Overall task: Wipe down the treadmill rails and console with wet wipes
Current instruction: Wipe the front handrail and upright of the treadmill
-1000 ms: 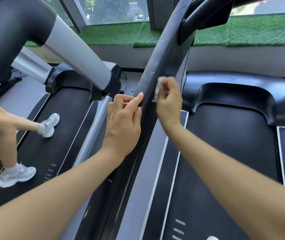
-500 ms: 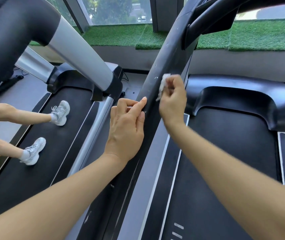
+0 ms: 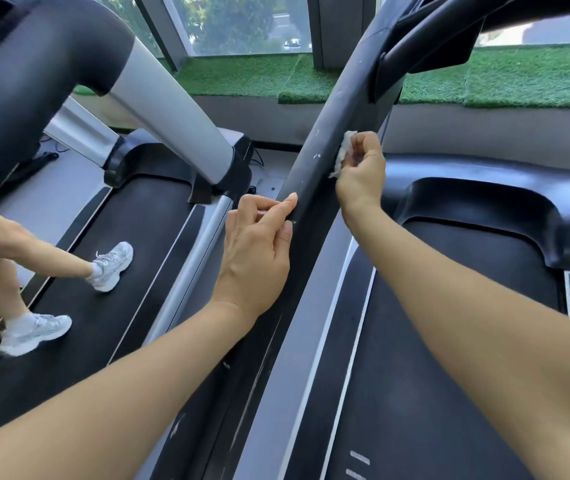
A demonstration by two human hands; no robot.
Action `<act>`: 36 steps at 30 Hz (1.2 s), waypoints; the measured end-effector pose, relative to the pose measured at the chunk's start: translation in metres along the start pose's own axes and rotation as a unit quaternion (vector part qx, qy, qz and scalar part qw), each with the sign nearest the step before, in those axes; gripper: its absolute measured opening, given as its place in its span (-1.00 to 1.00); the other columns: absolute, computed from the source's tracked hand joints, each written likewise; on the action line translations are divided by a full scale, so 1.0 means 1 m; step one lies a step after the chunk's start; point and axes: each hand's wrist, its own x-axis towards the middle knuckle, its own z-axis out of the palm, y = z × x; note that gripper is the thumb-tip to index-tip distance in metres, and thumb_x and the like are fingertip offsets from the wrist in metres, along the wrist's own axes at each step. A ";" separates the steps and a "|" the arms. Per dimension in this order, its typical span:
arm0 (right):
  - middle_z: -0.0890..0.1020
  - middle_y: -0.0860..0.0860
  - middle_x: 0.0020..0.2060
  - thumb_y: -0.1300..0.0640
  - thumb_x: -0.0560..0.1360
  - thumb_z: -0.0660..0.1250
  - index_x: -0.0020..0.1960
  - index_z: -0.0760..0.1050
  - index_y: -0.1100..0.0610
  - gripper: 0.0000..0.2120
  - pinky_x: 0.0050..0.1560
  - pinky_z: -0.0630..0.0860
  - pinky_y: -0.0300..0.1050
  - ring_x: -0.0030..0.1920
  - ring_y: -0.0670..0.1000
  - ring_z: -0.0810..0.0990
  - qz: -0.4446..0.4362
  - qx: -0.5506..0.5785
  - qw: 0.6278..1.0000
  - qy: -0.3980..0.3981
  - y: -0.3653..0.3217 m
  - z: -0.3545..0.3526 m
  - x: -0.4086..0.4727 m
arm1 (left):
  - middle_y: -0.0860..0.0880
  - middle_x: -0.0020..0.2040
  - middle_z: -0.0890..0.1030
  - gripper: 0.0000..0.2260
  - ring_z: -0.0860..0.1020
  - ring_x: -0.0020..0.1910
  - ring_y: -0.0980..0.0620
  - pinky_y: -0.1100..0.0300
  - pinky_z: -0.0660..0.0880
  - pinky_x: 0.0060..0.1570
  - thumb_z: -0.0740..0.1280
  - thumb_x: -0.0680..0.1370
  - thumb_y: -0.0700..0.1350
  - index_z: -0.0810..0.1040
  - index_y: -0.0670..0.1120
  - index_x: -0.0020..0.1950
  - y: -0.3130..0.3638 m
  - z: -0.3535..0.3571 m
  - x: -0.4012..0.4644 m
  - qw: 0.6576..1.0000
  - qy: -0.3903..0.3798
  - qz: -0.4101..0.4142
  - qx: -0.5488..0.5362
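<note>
Head cam: right hand [image 3: 359, 168] pinched a crumpled white wipe [image 3: 343, 154], pressed against the right side of the dark slanted rail [image 3: 325, 140]. Left hand [image 3: 255, 251] held nothing, fingers loosely curled, index fingertip touching the rail lower down. Another person's sneakers [image 3: 112, 266] were on the neighbouring treadmill belt [image 3: 79, 327].

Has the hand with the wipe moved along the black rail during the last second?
Yes. The right hand with the wipe has slid up the black rail, away from the left hand resting lower on it.
</note>
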 end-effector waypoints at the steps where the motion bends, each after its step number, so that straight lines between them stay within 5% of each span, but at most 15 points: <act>1: 0.40 0.06 -0.31 0.34 0.38 0.05 -0.25 0.31 -0.01 -0.74 -0.31 0.33 -0.32 -0.33 -0.05 0.33 -0.013 -0.004 1.000 -0.009 0.000 0.000 -0.010 | 0.11 0.09 0.32 -0.67 0.27 0.11 0.07 0.46 0.14 0.15 0.16 0.64 -0.16 0.43 0.00 0.40 0.000 0.000 0.000 1.000 0.000 0.001 0.001; 3: 0.42 0.12 -0.25 0.33 0.35 0.02 -0.23 0.33 -0.06 -0.70 -0.24 0.37 -0.21 -0.28 0.00 0.37 -0.033 -0.007 0.999 -0.035 -0.001 -0.003 -0.036 | 0.08 0.10 0.34 -0.67 0.27 0.10 0.07 0.36 0.17 0.19 0.16 0.64 -0.15 0.43 -0.02 0.40 0.001 -0.001 -0.001 1.000 0.005 0.006 0.010; 9: 0.39 0.06 -0.22 0.44 0.48 0.06 -0.22 0.30 -0.06 -0.61 -0.30 0.33 -0.42 -0.31 -0.09 0.34 -0.073 -0.012 0.989 -0.125 -0.010 -0.018 -0.109 | 0.05 0.16 0.39 -0.67 0.40 0.19 0.01 0.14 0.31 0.30 0.20 0.61 -0.17 0.43 -0.09 0.38 0.000 -0.016 -0.020 1.000 -0.013 -0.020 -0.014; 14: 0.41 0.03 -0.19 0.34 0.49 0.12 -0.18 0.33 -0.06 -0.70 -0.25 0.43 -0.19 -0.26 0.03 0.42 -0.061 -0.004 0.984 -0.170 -0.003 -0.023 -0.170 | 0.13 0.15 0.36 -0.66 0.39 0.23 0.09 0.32 0.26 0.25 0.21 0.61 -0.19 0.43 -0.08 0.39 -0.009 -0.031 -0.069 0.999 -0.011 -0.038 -0.020; 21: 0.45 0.03 -0.16 0.41 0.53 0.17 -0.16 0.37 0.10 -0.77 -0.16 0.47 -0.26 -0.20 -0.02 0.47 -0.030 -0.021 0.970 -0.240 0.005 -0.043 -0.232 | 0.16 0.17 0.36 -0.67 0.33 0.20 0.22 0.57 0.19 0.16 0.17 0.63 -0.20 0.43 -0.08 0.39 -0.009 -0.026 -0.086 1.000 0.019 -0.020 -0.002; 27: 0.50 0.12 -0.10 0.37 0.52 0.17 -0.10 0.39 0.13 -0.84 -0.11 0.47 -0.26 -0.13 0.04 0.50 -0.029 -0.036 0.987 -0.155 0.010 -0.029 -0.178 | 0.15 0.16 0.38 -0.68 0.32 0.19 0.23 0.61 0.16 0.16 0.18 0.62 -0.21 0.45 -0.10 0.38 -0.014 -0.025 -0.085 1.000 0.026 -0.004 -0.003; 32: 0.55 0.16 -0.09 0.25 0.54 0.15 -0.07 0.41 0.08 -0.89 0.00 0.52 0.16 -0.10 0.14 0.54 -0.002 -0.055 0.996 -0.072 0.016 -0.014 -0.126 | 0.18 0.13 0.37 -0.68 0.34 0.20 0.19 0.60 0.17 0.15 0.18 0.62 -0.20 0.45 -0.09 0.38 -0.013 -0.025 -0.086 1.000 0.025 -0.008 -0.014; 36: 0.49 0.08 -0.14 0.27 0.57 0.18 -0.13 0.36 -0.04 -0.77 -0.13 0.52 -0.10 -0.20 0.03 0.50 -0.043 -0.017 0.993 -0.107 -0.003 -0.021 -0.187 | 0.19 0.14 0.38 -0.67 0.39 0.19 0.12 0.58 0.22 0.09 0.16 0.61 -0.15 0.45 -0.06 0.38 -0.013 -0.025 -0.085 0.999 0.029 -0.008 -0.009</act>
